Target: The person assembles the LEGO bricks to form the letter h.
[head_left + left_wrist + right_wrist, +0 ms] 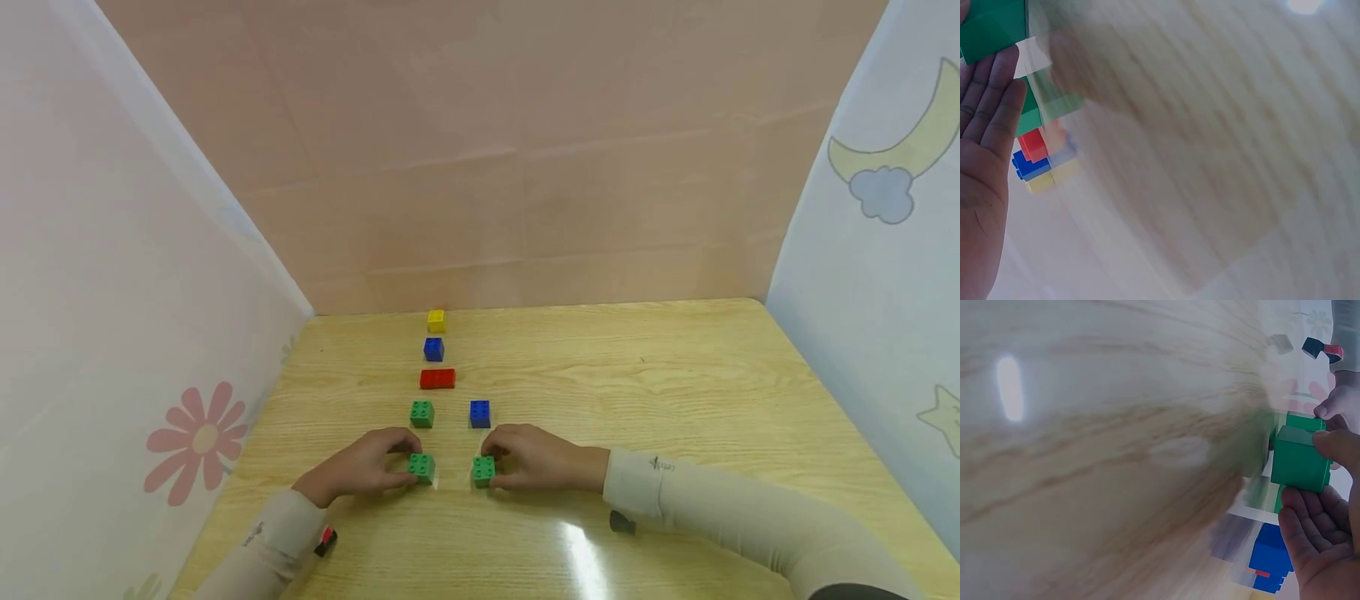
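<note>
In the lower centre of the head frame, a square, studded green plastic block (422, 468) is pinched between the thumb and curled fingers of the left hand (367, 462). To its right, a second green block (483, 472) is gripped likewise by the right hand (536, 458). Just above, a third green block (422, 414) and a square blue plastic block (480, 414) are set apart, side by side. Toward the upper middle, a rectangular red plastic block (437, 379), another blue block (433, 349) and a small yellow plastic block (436, 322) are lined up singly. Seemingly, five blocks are laid out; two are not yet released.
</note>
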Available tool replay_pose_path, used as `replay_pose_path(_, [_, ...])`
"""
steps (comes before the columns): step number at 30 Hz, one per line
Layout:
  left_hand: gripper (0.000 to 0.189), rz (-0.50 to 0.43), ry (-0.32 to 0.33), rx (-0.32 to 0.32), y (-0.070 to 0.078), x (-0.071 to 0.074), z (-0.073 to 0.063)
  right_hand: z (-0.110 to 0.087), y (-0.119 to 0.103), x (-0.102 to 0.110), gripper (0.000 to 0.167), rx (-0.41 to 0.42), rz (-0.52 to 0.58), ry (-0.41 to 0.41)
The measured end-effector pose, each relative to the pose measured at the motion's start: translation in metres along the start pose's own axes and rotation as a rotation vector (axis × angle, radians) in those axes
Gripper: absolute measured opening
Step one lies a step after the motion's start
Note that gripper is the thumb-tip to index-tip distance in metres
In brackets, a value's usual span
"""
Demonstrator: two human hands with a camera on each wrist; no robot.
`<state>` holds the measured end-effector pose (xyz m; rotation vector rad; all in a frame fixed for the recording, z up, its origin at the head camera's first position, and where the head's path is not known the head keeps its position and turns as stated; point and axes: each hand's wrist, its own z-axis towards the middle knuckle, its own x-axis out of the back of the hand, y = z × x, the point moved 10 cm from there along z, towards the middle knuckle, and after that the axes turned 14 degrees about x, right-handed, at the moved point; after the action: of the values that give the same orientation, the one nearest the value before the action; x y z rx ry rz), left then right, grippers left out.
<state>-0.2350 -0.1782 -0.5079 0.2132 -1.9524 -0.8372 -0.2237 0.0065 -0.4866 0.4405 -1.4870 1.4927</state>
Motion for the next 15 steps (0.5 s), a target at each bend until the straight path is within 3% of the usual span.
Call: replay_pose_path(15, [0.036,0.012,0.008,0.016,0.001,0.0,0.003,0.011,-0.005,0.011,0.032,-0.013,-0.029,0.02])
